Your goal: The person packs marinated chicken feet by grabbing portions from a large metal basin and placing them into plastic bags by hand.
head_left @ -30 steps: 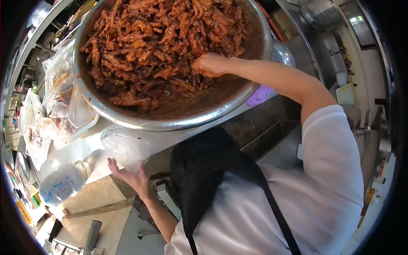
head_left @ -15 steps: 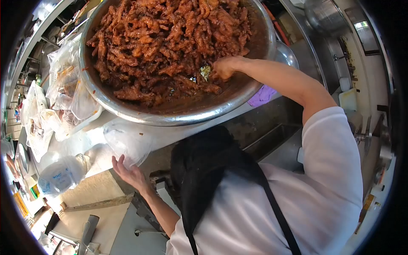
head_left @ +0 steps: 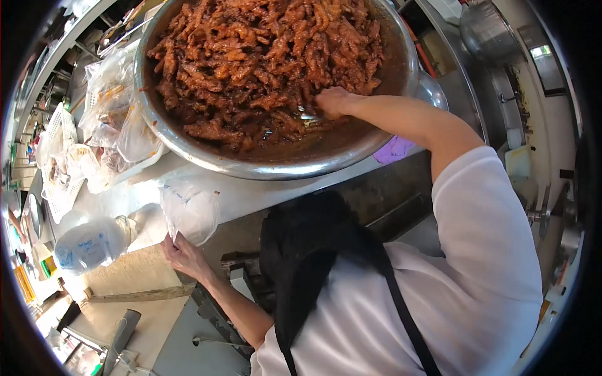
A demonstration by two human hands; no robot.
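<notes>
left hand [head_left: 183, 255] pinching blue-marked plastic bag [head_left: 193, 216], print illegible, right hand [head_left: 335, 102] among chicken feet [head_left: 263, 56]

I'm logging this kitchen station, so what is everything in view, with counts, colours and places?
basin: one, silver, top centre
glazed food pieces: too many to count, reddish-brown, heaped in the basin
worktop: one, whitish, under the basin
clear plastic bag: one, worktop's near edge
plastic bundle: one, clear with blue marks, left
filled bags: several, clear, left of the basin
perforated basket: at least one, white, left
crumpled purple item: one, right below the basin
large round vessel: one, silver, upper right
far-left clutter: uncountable, mixed colours, too small to name
left hand: one, bare, fingers on the clear plastic bag
right hand: one, bare, at the food; grip hidden
clothing: white sleeve, black strap
</notes>
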